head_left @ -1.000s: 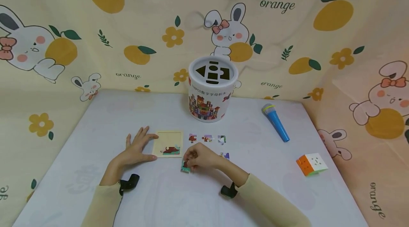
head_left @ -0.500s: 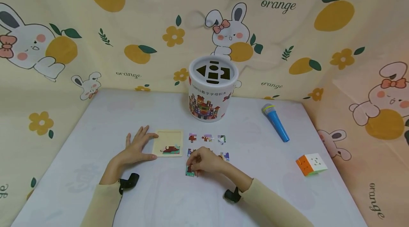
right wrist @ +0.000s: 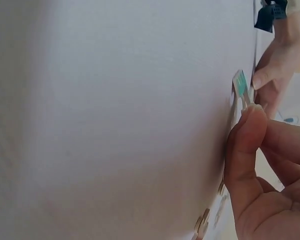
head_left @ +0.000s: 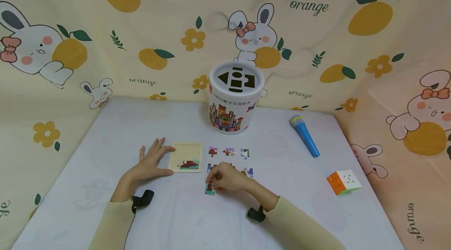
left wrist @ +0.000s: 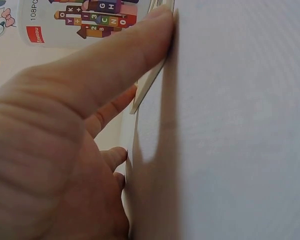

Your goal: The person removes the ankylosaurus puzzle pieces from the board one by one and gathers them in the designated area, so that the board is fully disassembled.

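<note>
My left hand lies at the left side of a pale wooden puzzle tray, its fingers spread. The thumb and index fingertip touch the tray's edge. Inside the tray, a joined bit of brown-and-teal picture fills the lower right corner. Right of the tray, my right hand pinches a teal-and-brown puzzle piece between thumb and fingers. In the right wrist view that puzzle piece is tilted up on edge. Loose puzzle pieces lie in rows beyond; my right hand partly covers the nearer row.
A white lidded block bucket stands behind the pieces. To the right are a blue toy microphone and a puzzle cube. Patterned cloth hangs round the white table.
My right hand has moved slightly right and nearer to me, carrying the pinched puzzle piece away from the tray; over the last half second it barely moves. The left hand stays put.
</note>
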Demonstrator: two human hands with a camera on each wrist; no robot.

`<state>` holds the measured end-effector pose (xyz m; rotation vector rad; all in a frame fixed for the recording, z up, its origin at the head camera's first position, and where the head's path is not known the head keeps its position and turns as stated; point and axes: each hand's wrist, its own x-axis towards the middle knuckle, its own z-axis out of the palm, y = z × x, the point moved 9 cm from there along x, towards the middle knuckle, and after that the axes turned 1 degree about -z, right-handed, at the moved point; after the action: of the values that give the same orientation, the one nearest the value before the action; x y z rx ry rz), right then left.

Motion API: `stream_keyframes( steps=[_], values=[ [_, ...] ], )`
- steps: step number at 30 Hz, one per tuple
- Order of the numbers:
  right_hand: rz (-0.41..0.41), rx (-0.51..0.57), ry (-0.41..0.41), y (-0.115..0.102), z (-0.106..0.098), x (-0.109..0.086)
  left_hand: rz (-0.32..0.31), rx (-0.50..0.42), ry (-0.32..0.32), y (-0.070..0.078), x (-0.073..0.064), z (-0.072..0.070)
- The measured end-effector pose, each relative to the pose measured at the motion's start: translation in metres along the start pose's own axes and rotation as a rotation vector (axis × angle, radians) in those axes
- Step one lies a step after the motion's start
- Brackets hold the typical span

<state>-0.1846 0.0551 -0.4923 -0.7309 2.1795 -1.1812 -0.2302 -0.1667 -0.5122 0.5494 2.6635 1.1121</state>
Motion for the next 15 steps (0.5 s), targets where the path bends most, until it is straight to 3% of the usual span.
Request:
stream_keyframes(
  steps=[9,15],
  values=[
    [0.007,0.003,-0.018,0.0034,-0.0047,0.0009,-0.012,0.007,0.002,0.0004,-0.0002,-0.0002],
    [-0.022,-0.074,-0.005,-0.0025,-0.0049,0.004,-0.005,0.002,0.002,0.0003,-0.0001,-0.0006]
  ],
)
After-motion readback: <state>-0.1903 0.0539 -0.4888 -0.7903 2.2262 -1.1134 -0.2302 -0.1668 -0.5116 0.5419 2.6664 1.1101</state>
